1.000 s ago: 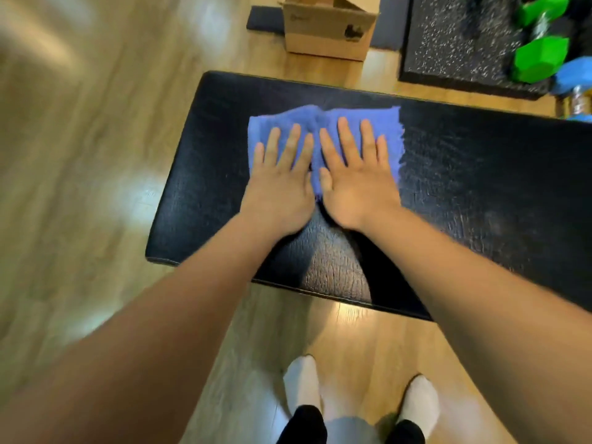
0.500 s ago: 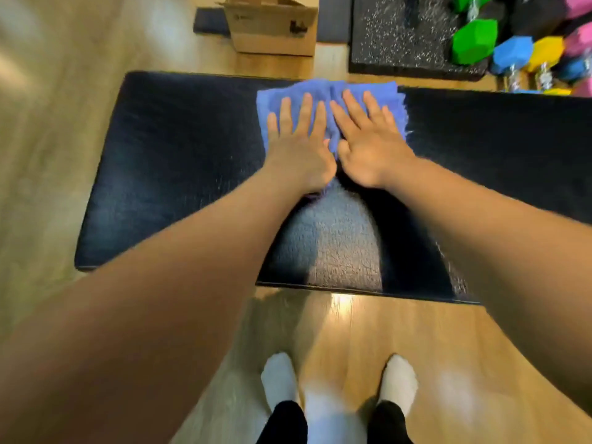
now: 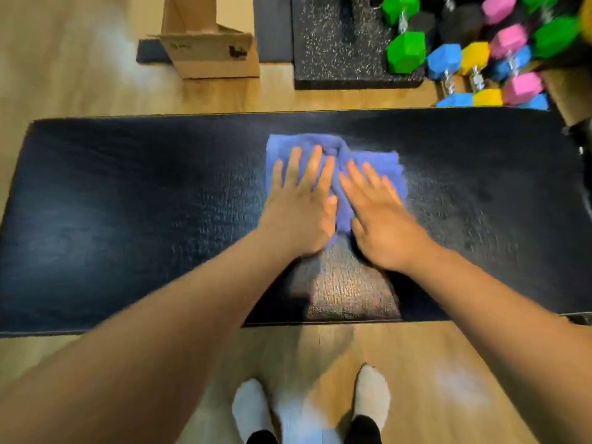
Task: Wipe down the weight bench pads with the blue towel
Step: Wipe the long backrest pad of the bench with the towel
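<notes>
Fingers first: the left hand's fingers were out straight and slightly spread, lying flat on the blue towel. Nothing was clenched or pinched. The right hand's fingers were the same, straight and flat, angled a bit toward the left ones. So the left hand and the right hand were side by side, palms down, both pressing on the cloth with a strip of it showing between them.

The towel itself looked blue leaning to violet, with a fuzzy terry look (some blur there, so I couldn't make out the weave). It wasn't laid smooth. It was bunched, with a raised fold running up between the two sets of fingers and a lumpy far edge.

It sat on the black pad, about midway along its length and nearer the far edge than the near one. The pad had a crackled, leathery surface, with a shiny lit patch at the near edge between the forearms.

Further out was the wood floor, with two feet in white socks below the pad. Beyond the pad were a cardboard box, a speckled mat, and a pile of green, blue, yellow and pink dumbbells.
</notes>
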